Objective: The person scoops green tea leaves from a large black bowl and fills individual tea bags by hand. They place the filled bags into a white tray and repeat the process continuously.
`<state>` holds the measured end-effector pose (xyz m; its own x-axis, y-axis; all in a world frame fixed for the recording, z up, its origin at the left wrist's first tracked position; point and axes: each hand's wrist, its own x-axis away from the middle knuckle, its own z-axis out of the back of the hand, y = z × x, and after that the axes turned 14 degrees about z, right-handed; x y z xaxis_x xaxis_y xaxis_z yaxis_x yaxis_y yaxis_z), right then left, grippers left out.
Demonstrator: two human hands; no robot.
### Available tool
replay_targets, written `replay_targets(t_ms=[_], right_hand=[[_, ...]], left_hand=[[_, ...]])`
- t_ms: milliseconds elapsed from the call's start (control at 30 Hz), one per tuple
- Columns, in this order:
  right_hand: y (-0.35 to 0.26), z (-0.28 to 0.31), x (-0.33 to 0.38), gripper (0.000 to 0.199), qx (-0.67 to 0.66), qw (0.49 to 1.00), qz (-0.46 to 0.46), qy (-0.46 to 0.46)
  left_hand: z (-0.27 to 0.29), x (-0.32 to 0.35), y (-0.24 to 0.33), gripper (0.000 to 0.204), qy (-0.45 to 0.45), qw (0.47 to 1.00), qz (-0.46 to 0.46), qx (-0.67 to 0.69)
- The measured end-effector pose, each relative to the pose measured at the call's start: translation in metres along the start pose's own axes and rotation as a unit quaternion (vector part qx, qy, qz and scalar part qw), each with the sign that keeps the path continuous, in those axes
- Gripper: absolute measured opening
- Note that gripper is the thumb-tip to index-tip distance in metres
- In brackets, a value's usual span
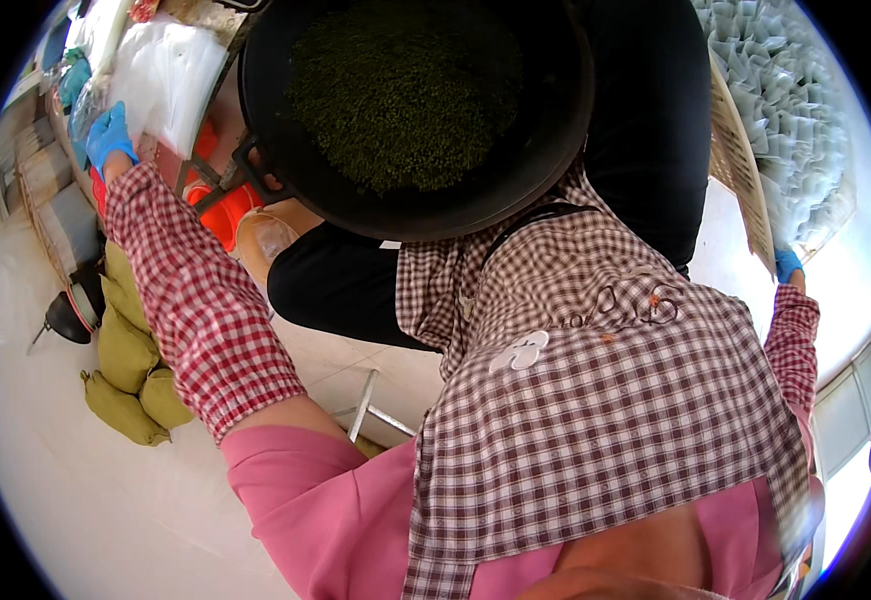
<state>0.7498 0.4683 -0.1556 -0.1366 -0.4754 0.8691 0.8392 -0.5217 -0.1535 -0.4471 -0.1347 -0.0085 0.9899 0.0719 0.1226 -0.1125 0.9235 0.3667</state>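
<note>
The left hand (109, 135), in a blue glove, reaches far out to the left at the end of a red-checked sleeve (196, 300). Its grip lies against a stack of clear plastic bags (171, 70) on the far-left counter (201, 15); whether the fingers have closed on a bag cannot be told, since only the back of the glove shows. The right hand (788, 265), also blue-gloved, is mostly hidden behind its own checked cuff at the right edge, touching or just beside the slanted rim of a flat woven tray (741, 170). Its grip cannot be made out either.

Between the two arms, directly in front of the body, sits a wide black pan (566, 110) heaped with fine dark green dried leaf (406, 90). It is probably kept central so both hands can reach it while supplies stay to each side. A checked apron (596, 420) over a pink shirt fills the near view and blocks everything below it.

Beyond the tray on the right lies a mass of small pale packets (786, 110). On the floor at left rest olive-green sacks (131, 370), with an orange bucket (221, 215) under the counter.
</note>
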Motion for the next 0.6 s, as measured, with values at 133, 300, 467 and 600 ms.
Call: replay_targets(t_ms=[133, 300, 467, 600], right_hand=[[-0.008, 0.004, 0.031, 0.034, 0.034, 0.980, -0.051, 0.191], [-0.013, -0.020, 0.039, 0.039, -0.005, 0.992, 0.029, 0.126], [-0.015, -0.024, 0.081, 0.040, -0.207, 0.970, 0.034, 0.123], [-0.046, -0.041, 0.147, 0.041, -0.289, 0.917, 0.167, 0.219]], left_hand=[[-0.037, -0.042, 0.007, 0.060, 0.053, 0.948, -0.058, -0.308], [-0.039, -0.092, -0.012, 0.061, -0.030, 0.918, -0.074, -0.387], [0.019, -0.055, -0.024, 0.028, -0.085, 0.818, -0.402, -0.403], [0.038, 0.106, -0.010, 0.045, 0.200, 0.790, -0.440, -0.377]])
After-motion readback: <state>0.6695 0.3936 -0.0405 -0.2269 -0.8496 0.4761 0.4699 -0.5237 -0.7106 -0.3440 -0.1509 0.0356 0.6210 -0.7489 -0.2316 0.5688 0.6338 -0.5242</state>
